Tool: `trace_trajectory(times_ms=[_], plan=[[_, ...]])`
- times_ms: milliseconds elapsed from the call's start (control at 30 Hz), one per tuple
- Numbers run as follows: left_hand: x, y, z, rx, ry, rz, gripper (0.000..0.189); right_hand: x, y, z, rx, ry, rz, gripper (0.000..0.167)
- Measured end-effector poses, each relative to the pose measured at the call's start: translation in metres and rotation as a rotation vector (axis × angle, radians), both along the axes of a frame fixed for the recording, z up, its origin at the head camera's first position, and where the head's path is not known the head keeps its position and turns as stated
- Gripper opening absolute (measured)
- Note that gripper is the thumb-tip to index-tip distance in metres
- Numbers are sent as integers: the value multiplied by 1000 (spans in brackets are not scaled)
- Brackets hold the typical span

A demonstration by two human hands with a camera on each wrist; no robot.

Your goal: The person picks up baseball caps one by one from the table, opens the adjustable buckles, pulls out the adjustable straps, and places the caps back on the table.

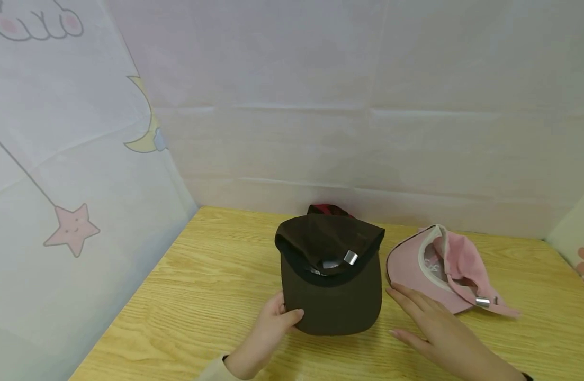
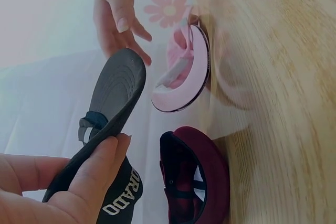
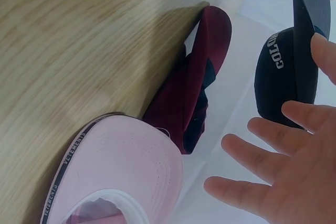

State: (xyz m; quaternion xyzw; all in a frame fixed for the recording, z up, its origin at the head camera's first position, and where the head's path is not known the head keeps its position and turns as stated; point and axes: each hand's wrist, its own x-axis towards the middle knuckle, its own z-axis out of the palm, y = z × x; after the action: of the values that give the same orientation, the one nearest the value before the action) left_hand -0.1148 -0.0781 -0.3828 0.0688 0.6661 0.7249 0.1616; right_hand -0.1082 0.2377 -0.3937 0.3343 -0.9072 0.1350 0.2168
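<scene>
A black baseball cap (image 1: 332, 312) is held up above the table, its brim toward me and its hollow inside showing. My left hand (image 1: 270, 328) pinches the left edge of that brim between thumb and fingers. In the left wrist view, pale letters run across the crown of the black cap (image 2: 123, 192). To the right of the brim, my right hand (image 1: 437, 330) is spread with fingers extended, holding nothing. Beyond its fingertips lies a pink cap (image 1: 420, 270), hollow side up with a metal strap buckle. The right wrist view shows the right hand's fingers (image 3: 283, 140) apart from both caps.
A dark red cap (image 2: 215, 166) lies behind the black one, mostly hidden in the head view. All this is on a wood-grain table (image 1: 187, 296). A pale cloth wall (image 1: 292, 148) rises at the table's back edge, and a printed one (image 1: 82, 174) along the left.
</scene>
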Motion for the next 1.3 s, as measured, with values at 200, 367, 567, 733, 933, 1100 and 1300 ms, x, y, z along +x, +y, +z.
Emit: trace_trajectory(times_ms=[200, 367, 567, 733, 933, 1100, 1300], plan=[[1, 2, -2, -10, 1, -3, 32, 0, -3, 2, -18, -15, 11, 65], [2, 2, -4, 22, 2, -25, 33, -1, -5, 0, -38, -14, 5, 63], [4, 4, -4, 33, -10, -25, 34, -1, -8, -1, -69, -58, -21, 62], [6, 6, -4, 39, -2, -31, 34, -1, -12, 5, -119, -120, -19, 66], [6, 7, -4, 31, -3, -37, 33, -1, -15, 7, -149, -138, -34, 66], [8, 8, -2, 39, -13, -39, 32, 2, -18, 8, -187, -194, -50, 57], [8, 9, -3, 64, -10, -46, 34, 1, -20, 7, -288, -271, -19, 43]])
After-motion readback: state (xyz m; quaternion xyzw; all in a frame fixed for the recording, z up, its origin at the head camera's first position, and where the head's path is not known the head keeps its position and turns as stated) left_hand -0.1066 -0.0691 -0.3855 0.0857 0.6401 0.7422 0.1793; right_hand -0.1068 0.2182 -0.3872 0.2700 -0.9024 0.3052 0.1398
